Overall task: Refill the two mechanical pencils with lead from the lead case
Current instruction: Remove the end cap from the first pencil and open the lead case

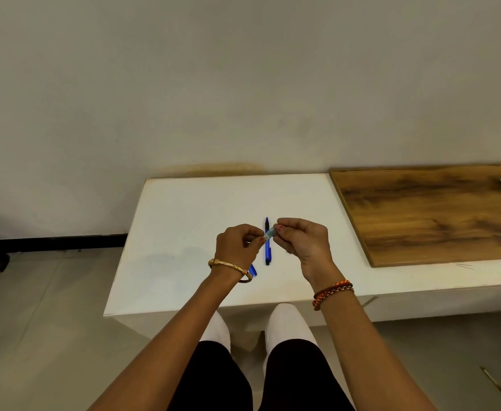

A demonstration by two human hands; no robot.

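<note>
Above the white table (184, 232), the left hand (237, 244) and right hand (302, 241) pinch a small clear lead case (270, 233) between their fingertips. One blue pencil (267, 244) lies beneath; another (253, 269), mostly hidden, seems to lie by the left wrist.

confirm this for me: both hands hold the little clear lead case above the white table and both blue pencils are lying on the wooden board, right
Not quite. In the head view both hands, left and right, do hold the lead case, but the pencils, one fully visible, one mostly hidden, lie on the white table, not the wooden board.
</note>
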